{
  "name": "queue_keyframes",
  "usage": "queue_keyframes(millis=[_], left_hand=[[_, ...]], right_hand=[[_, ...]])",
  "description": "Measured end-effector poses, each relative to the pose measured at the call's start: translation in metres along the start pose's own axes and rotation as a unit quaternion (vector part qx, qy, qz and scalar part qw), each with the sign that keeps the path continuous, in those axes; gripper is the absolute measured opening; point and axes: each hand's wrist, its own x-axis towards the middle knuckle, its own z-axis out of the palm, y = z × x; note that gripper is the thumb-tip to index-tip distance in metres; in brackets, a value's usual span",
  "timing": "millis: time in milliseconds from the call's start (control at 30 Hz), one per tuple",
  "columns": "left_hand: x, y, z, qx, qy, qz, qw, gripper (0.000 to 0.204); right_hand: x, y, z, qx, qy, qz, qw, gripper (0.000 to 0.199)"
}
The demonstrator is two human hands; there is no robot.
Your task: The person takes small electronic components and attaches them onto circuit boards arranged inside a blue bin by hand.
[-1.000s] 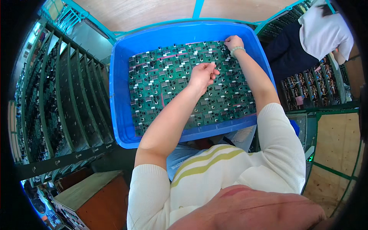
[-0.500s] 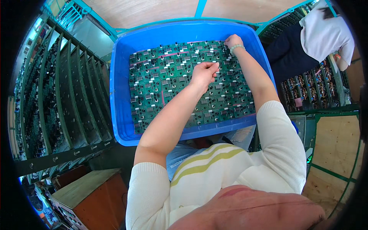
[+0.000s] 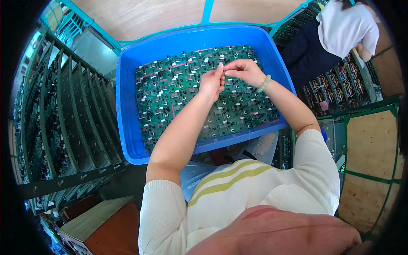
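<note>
A blue plastic tub (image 3: 187, 34) in front of me holds green circuit boards (image 3: 161, 102) laid side by side, each with small displays and black and white parts. Above the middle of the boards, my left hand (image 3: 212, 84) has its fingers curled in a pinch. My right hand (image 3: 247, 72), with a beaded bracelet (image 3: 264, 83) at the wrist, pinches right at the left fingertips. Whatever sits between the fingers is too small to make out. Thin pink strips (image 3: 183, 65) show between some boards.
Dark slotted racks (image 3: 76, 110) with boards stand along the left. A co-worker (image 3: 323, 38) bends over another rack of wired boards (image 3: 335, 87) at the right. A wooden box (image 3: 110, 225) is at lower left, and plywood panels (image 3: 369, 146) with green framing stand at right.
My right hand has come from the far right corner of the boards inward to my left hand. The left hand has shifted slightly left. The whole view has also moved a little.
</note>
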Motion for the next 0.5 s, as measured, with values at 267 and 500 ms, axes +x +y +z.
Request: queue_keyframes(millis=[267,500], left_hand=[[-0.004,0.004,0.003,0.093,-0.041,-0.022,0.995,0.029],[-0.005,0.004,0.006,0.057,-0.075,-0.029,0.995,0.02]], right_hand=[[0.0,0.008,-0.009,-0.048,-0.006,-0.006,0.999,0.008],[0.045,0.083,-0.121,-0.348,0.322,0.123,0.872,0.016]])
